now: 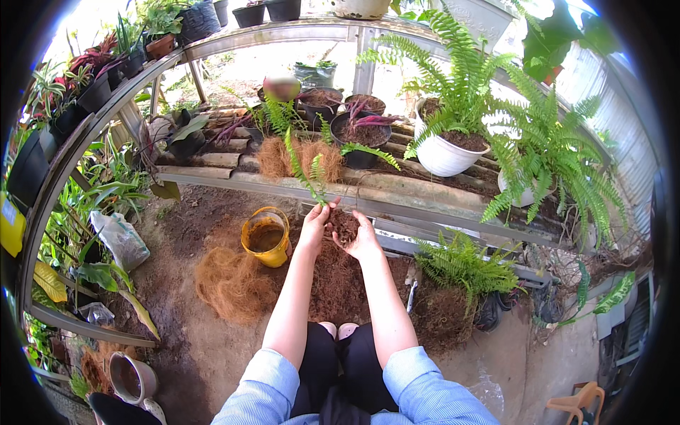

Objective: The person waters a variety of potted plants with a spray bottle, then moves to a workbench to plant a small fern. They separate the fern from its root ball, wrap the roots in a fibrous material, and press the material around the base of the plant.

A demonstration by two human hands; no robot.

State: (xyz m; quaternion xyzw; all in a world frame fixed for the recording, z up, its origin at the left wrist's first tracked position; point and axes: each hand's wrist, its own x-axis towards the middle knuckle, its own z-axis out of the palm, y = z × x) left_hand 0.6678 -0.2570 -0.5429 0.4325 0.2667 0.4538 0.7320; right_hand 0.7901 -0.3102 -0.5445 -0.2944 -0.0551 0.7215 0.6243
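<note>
A small green fern [302, 170] stands nearly upright in my left hand [314, 228], whose fingers pinch it at the base of its fronds. My right hand [364, 242] curves round the clump of brown soil and roots [345, 225] under the fern, fingers bent against its right side. Below both hands lies a heap of loose dark potting mix [336, 280] on the ground. To the left of my forearm stands a yellow bucket [266, 237], soiled inside. A tangle of brown coconut fibre [230, 283] spreads beside it.
A slatted bench [425, 180] crosses ahead, holding black pots [360, 134], fibre bundles [301, 157] and a white pot [450, 154] with a large fern. An uprooted fern clump [460, 273] lies at the right, near a narrow metal tool [411, 294]. A pale pot [133, 379] lies lower left.
</note>
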